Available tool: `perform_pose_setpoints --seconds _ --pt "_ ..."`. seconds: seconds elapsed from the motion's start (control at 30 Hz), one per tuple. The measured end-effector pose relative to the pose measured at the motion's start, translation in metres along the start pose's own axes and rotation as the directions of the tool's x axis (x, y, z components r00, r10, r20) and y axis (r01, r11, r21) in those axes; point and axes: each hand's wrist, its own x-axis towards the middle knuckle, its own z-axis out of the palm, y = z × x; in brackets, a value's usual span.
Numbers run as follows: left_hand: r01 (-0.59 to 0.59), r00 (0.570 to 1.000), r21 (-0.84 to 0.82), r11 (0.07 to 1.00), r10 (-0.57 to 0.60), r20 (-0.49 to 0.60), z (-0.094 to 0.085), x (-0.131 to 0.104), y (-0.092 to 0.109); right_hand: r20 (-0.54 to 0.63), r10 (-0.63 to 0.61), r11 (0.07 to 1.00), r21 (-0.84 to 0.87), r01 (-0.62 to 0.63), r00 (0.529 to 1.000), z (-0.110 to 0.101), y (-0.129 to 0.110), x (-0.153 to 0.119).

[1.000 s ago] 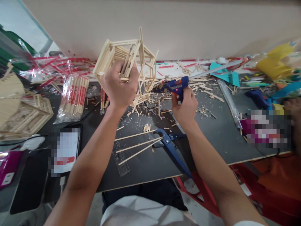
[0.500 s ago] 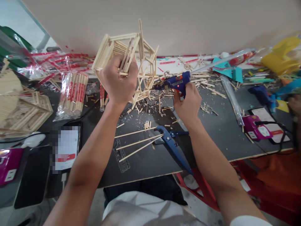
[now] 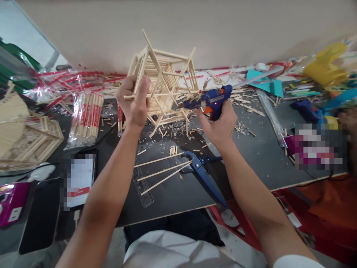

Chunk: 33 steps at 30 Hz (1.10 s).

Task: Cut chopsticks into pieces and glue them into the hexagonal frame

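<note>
My left hand is closed round the left side of an openwork frame built from thin wooden sticks. Its open, star-like end faces me, raised over the table. My right hand grips a blue hot glue gun with an orange trigger and a small lit red light. The nozzle points left, close to the frame's right lower edge; whether it touches I cannot tell. A clear glue stick juts from the gun's rear. Below lie blue cutters and several loose wooden sticks.
A bag of chopsticks and another stick structure lie on the left. Phones and a purple box sit nearby. Stick scraps and red wrappers litter the back. Another person's hand shows at the far right.
My left hand has turned the stick frame so its open end faces me, and shifted it right and slightly down. The glue gun has moved slightly right, still in my right hand.
</note>
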Motion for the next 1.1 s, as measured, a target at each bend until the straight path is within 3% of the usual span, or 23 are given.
perform_pose_setpoints --seconds 0.1,0.3,0.47,0.73,1.1 --pt "-0.059 0.998 0.047 0.997 0.058 0.022 0.0 0.002 -0.001 0.009 -0.067 0.998 0.006 0.067 0.998 0.0 -0.008 -0.003" --pt "-0.011 0.99 -0.02 1.0 0.014 0.141 -0.004 0.01 0.003 0.081 -0.136 0.99 0.05 0.132 0.987 -0.001 -0.014 -0.006" --pt "-0.015 0.987 -0.035 0.999 0.02 0.157 -0.004 0.01 0.002 0.098 -0.179 0.983 0.055 0.174 0.979 -0.003 -0.015 -0.008" --pt "-0.018 0.986 -0.022 1.0 0.021 0.168 -0.005 0.01 0.002 0.193 -0.116 0.993 0.026 0.113 0.974 -0.005 -0.019 -0.008" --pt "-0.005 0.99 0.085 0.996 -0.007 0.143 -0.009 0.011 -0.003 0.186 -0.118 0.993 0.018 0.117 0.975 -0.005 -0.018 -0.007"
